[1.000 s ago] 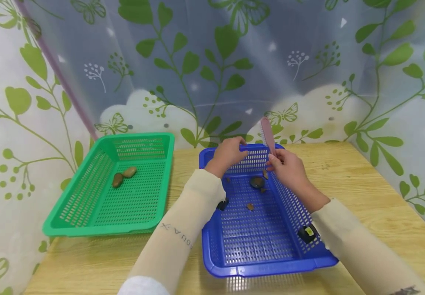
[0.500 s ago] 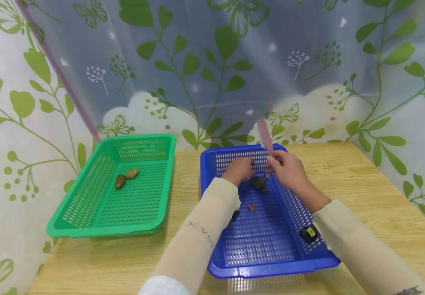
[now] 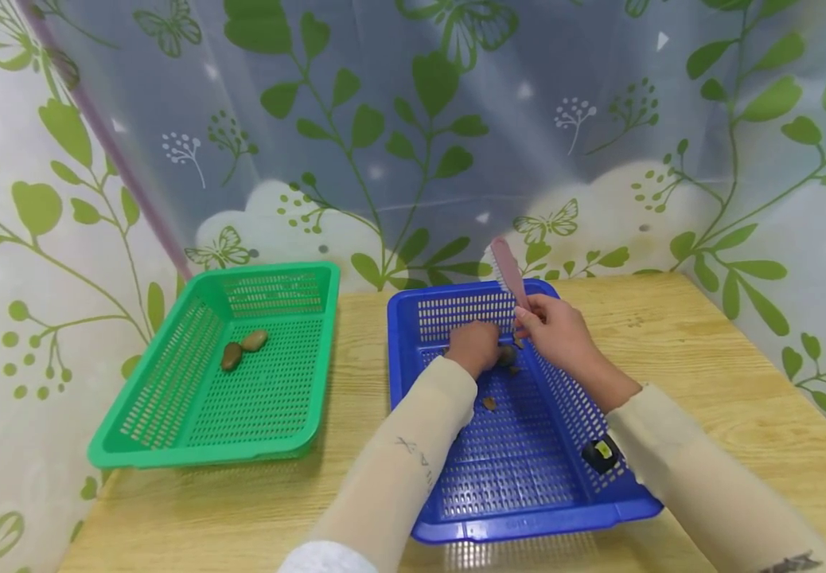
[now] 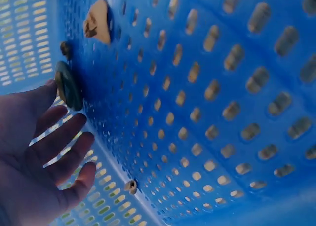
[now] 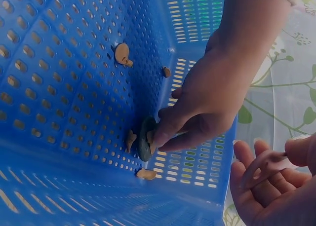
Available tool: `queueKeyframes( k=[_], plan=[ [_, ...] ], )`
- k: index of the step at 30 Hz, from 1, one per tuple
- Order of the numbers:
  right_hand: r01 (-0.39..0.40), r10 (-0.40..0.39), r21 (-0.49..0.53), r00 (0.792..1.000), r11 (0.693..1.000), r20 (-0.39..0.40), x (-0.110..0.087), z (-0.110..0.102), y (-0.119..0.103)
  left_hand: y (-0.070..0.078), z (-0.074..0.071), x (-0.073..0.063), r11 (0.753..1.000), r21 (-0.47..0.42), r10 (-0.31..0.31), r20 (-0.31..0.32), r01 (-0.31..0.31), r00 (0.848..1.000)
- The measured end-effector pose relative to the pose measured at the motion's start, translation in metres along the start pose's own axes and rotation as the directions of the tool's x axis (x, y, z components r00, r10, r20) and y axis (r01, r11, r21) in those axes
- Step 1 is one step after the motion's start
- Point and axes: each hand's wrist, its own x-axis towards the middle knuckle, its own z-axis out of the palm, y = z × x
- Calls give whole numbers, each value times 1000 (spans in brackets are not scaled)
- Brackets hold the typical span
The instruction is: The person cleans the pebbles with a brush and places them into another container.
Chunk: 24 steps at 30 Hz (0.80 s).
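Green basket [image 3: 270, 406], two stones [image 3: 231, 356] inside, wooden table [image 3: 359, 358], leafy curtain [image 3: 384, 175]

Head view: left hand [image 3: 473, 348] hid its own fingertips and part of the dark stone [image 3: 507, 355] just beside it; contact unclear. Comb [image 3: 508, 269] disappeared partly into the right hand [image 3: 558, 330], which the right wrist view cut off at its edge. Brown chip [image 3: 489, 403] nearer than the left hand: too small to identify. Left sleeve [image 3: 395, 469] covered part of the blue basket [image 3: 542, 525].

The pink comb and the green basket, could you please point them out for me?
Pink comb [image 3: 511, 273]: head view, on its spine.
Green basket [image 3: 198, 454]: head view, on its near rim.
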Motion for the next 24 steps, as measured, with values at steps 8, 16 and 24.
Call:
queueKeyframes(
  k=[8, 16, 24],
  plan=[
    [12, -12, 7, 1000, 1000, 1, -1, 0, 0, 6, 8, 9, 1000, -8, -19, 18, 19, 1000],
    [20, -20, 22, 1000, 1000, 0, -2, -1, 1, 8, 11, 12, 998, -58, -36, 22, 37, 999],
    [23, -23, 36, 1000, 999, 4, -1, -1, 2, 11, 2, 4, 999, -42, -2, 43, 4, 999]
  ],
)
